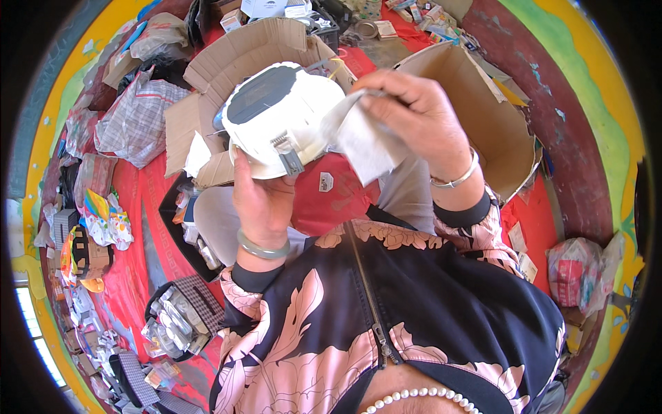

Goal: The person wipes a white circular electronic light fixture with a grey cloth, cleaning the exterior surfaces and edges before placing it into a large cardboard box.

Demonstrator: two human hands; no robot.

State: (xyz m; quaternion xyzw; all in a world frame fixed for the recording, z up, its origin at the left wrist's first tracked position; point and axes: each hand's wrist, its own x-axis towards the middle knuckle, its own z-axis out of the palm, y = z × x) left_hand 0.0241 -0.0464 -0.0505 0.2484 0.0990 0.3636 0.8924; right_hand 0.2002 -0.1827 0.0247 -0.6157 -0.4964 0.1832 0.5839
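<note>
Red floor covering [134, 200] left of flapped carton [252, 43] | white housing [293, 116] over carton's near side | left hand [265, 196] cupping its lower edge, right hand [420, 114] pinching pale sheet [372, 143] | probably best: left steady, sheet flat, eased around spring clip [289, 156]

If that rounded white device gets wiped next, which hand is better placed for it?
Probably the right hand: it holds a pale cloth or tissue close beside the white device, while the left hand seems busy supporting the device at its near side.
</note>
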